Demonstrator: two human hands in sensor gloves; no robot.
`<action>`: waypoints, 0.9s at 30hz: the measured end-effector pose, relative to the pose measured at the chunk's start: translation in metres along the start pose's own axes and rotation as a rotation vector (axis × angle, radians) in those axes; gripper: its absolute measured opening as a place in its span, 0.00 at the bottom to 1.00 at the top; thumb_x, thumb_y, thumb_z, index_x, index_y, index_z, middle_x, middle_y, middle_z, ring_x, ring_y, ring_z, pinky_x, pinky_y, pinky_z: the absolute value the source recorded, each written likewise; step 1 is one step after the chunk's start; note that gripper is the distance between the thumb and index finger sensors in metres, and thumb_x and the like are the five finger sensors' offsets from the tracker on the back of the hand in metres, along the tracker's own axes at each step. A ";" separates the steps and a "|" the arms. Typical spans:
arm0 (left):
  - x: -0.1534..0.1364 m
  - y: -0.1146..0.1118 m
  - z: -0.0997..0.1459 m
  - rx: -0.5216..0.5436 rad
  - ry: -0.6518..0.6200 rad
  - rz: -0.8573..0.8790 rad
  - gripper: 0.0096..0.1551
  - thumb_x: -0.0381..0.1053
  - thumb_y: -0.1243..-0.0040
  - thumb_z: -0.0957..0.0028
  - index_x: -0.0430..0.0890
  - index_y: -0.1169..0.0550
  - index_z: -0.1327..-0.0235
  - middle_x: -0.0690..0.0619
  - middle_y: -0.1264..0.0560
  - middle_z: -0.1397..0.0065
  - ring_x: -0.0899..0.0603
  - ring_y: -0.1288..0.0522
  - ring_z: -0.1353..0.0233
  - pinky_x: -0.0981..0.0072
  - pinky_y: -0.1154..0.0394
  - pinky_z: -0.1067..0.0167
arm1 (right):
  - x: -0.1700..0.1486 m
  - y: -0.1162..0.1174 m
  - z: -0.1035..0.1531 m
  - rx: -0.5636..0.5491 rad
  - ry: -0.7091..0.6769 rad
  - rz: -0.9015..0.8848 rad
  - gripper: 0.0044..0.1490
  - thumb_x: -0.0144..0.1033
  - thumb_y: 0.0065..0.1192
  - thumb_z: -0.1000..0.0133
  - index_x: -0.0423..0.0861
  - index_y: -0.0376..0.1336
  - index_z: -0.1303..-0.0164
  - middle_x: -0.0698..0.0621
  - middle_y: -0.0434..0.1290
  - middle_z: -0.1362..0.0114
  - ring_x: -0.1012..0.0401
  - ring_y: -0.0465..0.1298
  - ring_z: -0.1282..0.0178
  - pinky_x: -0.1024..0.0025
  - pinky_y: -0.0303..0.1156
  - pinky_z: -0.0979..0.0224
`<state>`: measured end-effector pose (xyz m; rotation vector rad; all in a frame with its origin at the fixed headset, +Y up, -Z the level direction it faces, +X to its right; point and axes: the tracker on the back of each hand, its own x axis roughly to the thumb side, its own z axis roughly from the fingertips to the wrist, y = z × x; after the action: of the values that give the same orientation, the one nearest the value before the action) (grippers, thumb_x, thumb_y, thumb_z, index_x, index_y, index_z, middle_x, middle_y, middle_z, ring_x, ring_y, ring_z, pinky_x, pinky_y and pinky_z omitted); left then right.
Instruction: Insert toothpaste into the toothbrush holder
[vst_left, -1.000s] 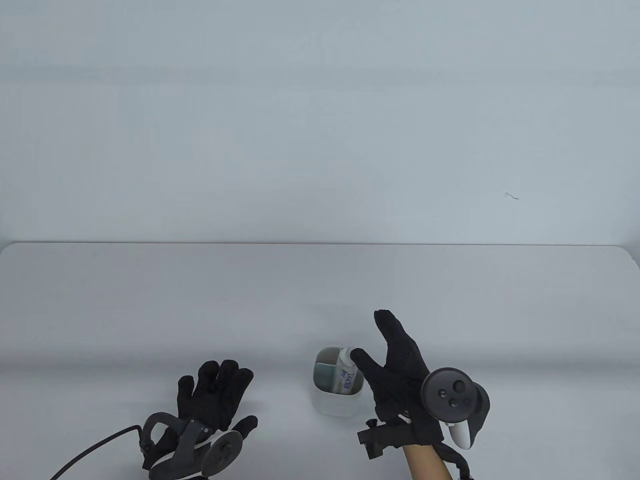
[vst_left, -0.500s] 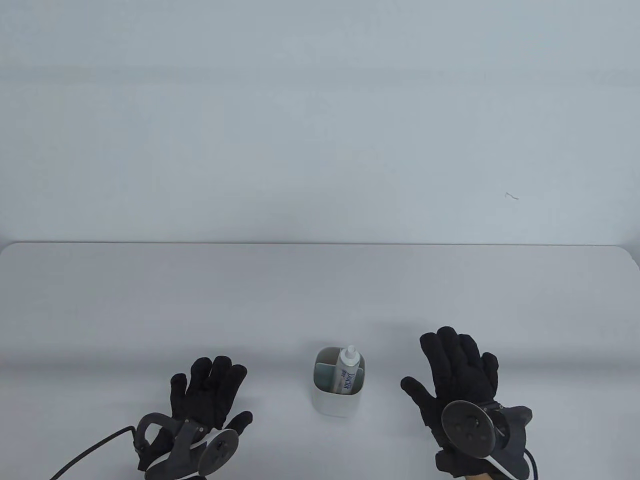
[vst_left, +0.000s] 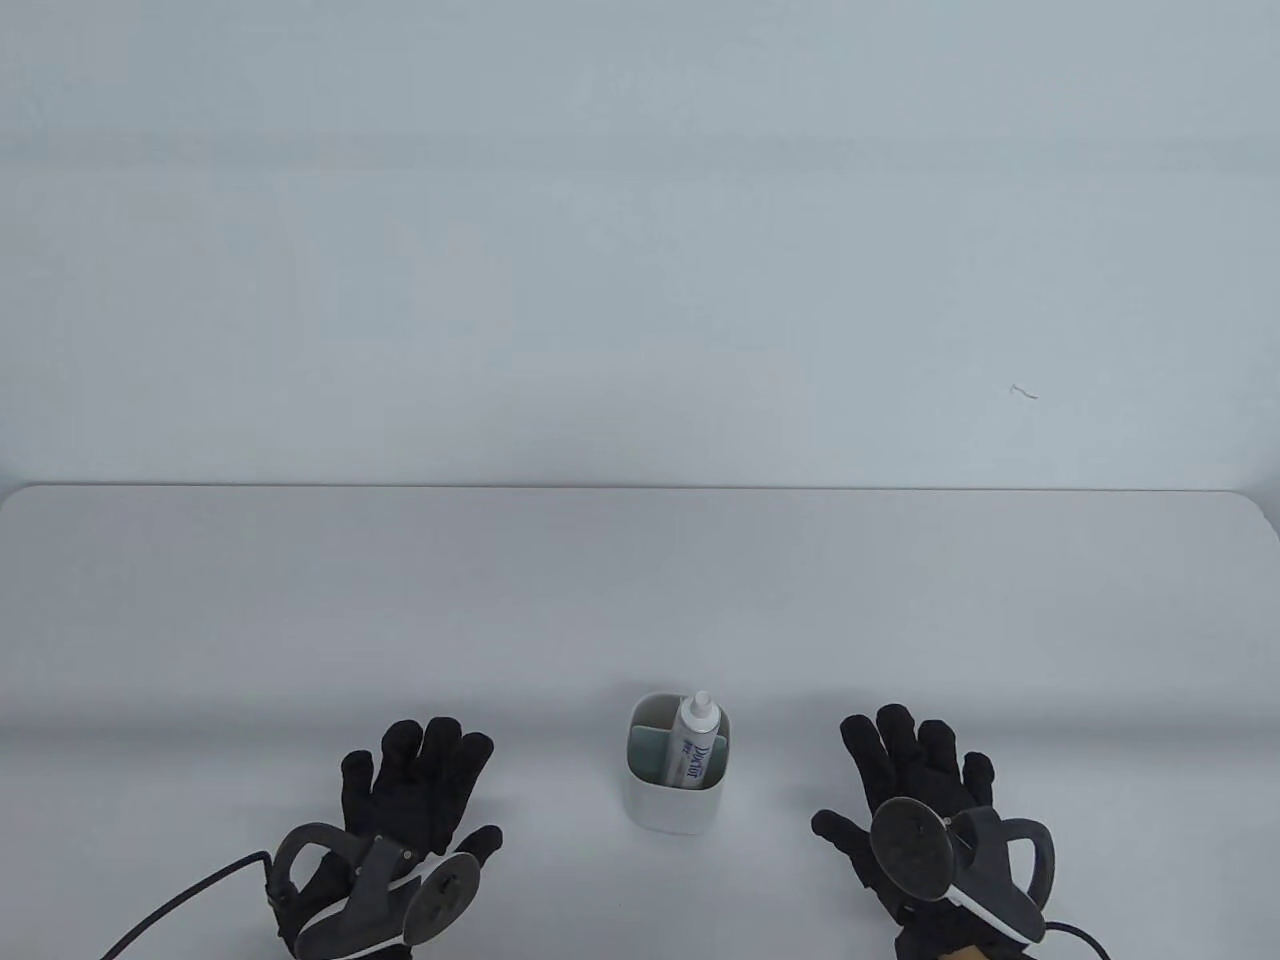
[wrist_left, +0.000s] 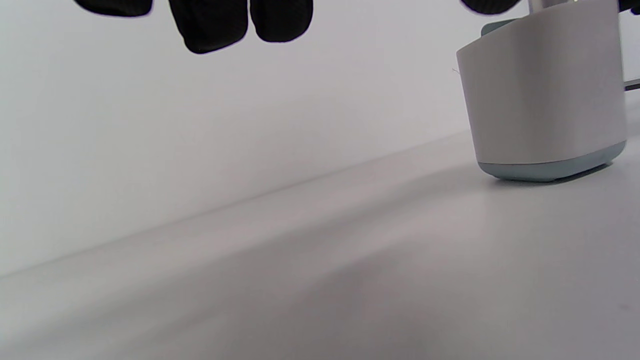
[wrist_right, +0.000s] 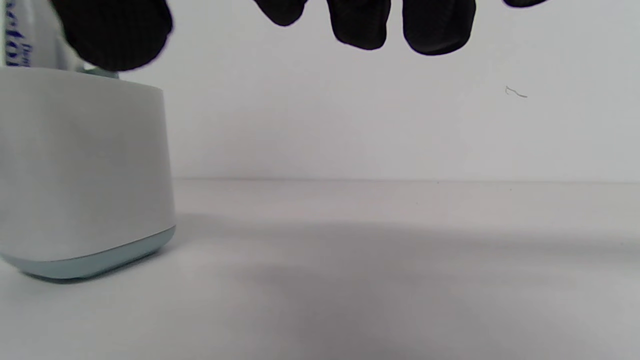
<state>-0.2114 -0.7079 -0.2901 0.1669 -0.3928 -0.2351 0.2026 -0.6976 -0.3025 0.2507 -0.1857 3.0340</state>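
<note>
A white toothbrush holder (vst_left: 672, 800) with a pale green base stands near the table's front edge, between my hands. A white toothpaste tube (vst_left: 695, 745) with blue lettering stands in its right compartment, cap up. My left hand (vst_left: 415, 785) lies flat on the table to the holder's left, open and empty. My right hand (vst_left: 915, 775) lies flat to the holder's right, open and empty. The holder shows at the right in the left wrist view (wrist_left: 542, 105) and at the left in the right wrist view (wrist_right: 80, 165), where the tube's lettering (wrist_right: 15, 45) peeks above the rim.
The white table (vst_left: 640, 590) stretches back to a pale wall. A black cable (vst_left: 190, 890) runs from my left wrist off the bottom edge. A small dark mark (vst_left: 1022, 392) sits on the wall at right.
My right hand let go of the toothpaste tube, moved right and toward me, and lay down flat on the table. The tube stays in the holder. My left hand barely moved.
</note>
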 end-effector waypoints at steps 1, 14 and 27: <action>0.000 -0.001 0.000 -0.006 -0.001 0.000 0.48 0.67 0.62 0.37 0.42 0.60 0.18 0.34 0.44 0.12 0.21 0.40 0.18 0.22 0.40 0.33 | 0.000 0.000 0.000 0.001 0.000 -0.002 0.55 0.68 0.53 0.40 0.52 0.39 0.12 0.40 0.47 0.08 0.33 0.54 0.13 0.29 0.46 0.24; 0.004 -0.003 -0.001 -0.037 -0.025 0.011 0.48 0.67 0.62 0.37 0.42 0.60 0.18 0.35 0.44 0.12 0.21 0.40 0.18 0.22 0.40 0.33 | -0.004 0.001 0.001 0.011 0.006 -0.032 0.54 0.68 0.53 0.40 0.52 0.39 0.12 0.40 0.48 0.08 0.33 0.55 0.13 0.29 0.46 0.24; 0.005 -0.004 -0.001 -0.048 -0.025 0.011 0.48 0.67 0.61 0.37 0.42 0.60 0.18 0.35 0.44 0.12 0.21 0.40 0.18 0.22 0.40 0.33 | -0.005 0.001 0.001 0.014 0.005 -0.046 0.54 0.68 0.53 0.40 0.52 0.40 0.12 0.40 0.48 0.08 0.33 0.56 0.13 0.29 0.46 0.24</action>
<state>-0.2074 -0.7124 -0.2905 0.1152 -0.4124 -0.2359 0.2074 -0.6996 -0.3028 0.2452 -0.1559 2.9907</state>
